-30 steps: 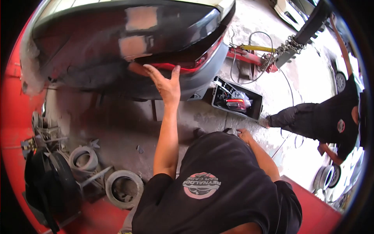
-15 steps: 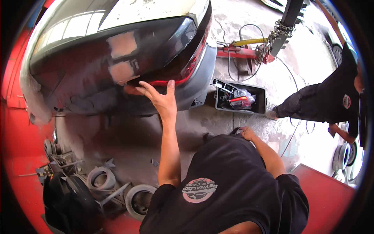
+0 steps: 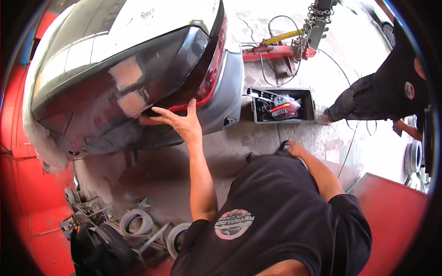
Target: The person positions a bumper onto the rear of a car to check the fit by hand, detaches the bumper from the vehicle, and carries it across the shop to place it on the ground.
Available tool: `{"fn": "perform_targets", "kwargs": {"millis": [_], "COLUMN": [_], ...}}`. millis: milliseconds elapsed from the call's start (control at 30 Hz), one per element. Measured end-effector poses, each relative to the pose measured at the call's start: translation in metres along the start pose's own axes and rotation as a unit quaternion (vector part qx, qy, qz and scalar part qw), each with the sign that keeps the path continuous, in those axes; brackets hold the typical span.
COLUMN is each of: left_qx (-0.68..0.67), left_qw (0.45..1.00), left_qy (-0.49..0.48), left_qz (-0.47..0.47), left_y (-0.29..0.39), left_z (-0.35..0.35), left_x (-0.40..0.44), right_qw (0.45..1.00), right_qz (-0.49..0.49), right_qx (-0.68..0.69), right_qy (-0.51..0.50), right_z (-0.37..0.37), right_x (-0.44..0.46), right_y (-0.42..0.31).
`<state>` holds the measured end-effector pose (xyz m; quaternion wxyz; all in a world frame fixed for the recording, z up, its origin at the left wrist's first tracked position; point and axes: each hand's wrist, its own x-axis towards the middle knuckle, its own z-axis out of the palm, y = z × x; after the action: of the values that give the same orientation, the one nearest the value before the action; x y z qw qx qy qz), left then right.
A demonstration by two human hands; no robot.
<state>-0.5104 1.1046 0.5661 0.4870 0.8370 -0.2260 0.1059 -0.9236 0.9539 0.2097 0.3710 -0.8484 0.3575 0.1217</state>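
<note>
Left hand (image 3: pixel 184 126) still by taillight (image 3: pixel 212 77); more of car (image 3: pixel 161 64) showing.

Red tail light (image 3: pixel 214 79), grey bumper (image 3: pixel 229 97)

1. Round-necked black tee (image 3: pixel 285 202), kinda faded-looking.
2. Short sleeves (image 3: pixel 352 214), ending well back from the left hand (image 3: pixel 182 124) and right hand (image 3: pixel 296 149).
3. Round pinkish-grey "REYNALDOS CAR CARE" logo (image 3: pixel 235 224), well apart from both hands.
</note>
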Motion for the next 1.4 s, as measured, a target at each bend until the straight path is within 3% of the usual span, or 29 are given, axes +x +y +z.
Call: {"fn": "perform_targets", "kwargs": {"millis": [867, 1133, 1400], "left_qx": [-0.016, -0.005, -0.02], "left_qw": [1.0, 1.0, 1.0], "left_qy": [-0.004, 0.002, 0.008], "left_qz": [0.004, 0.017, -0.005], "left_y": [-0.001, -0.001, -0.012], "left_z": [-0.001, 0.0, 0.003], "left_x": [-0.001, -0.002, 0.005], "right_qw": [1.0, 0.998, 0.999], "right_qz": [0.025, 0.042, -0.001], "right_qx": [0.008, -0.016, -0.047], "right_qy": [-0.001, 0.048, -0.024], "right_z": [-0.006, -0.024, -0.031], "right_x": [-0.004, -0.013, 0.024], "right_y": [-0.008, -0.017, 0.004]}}
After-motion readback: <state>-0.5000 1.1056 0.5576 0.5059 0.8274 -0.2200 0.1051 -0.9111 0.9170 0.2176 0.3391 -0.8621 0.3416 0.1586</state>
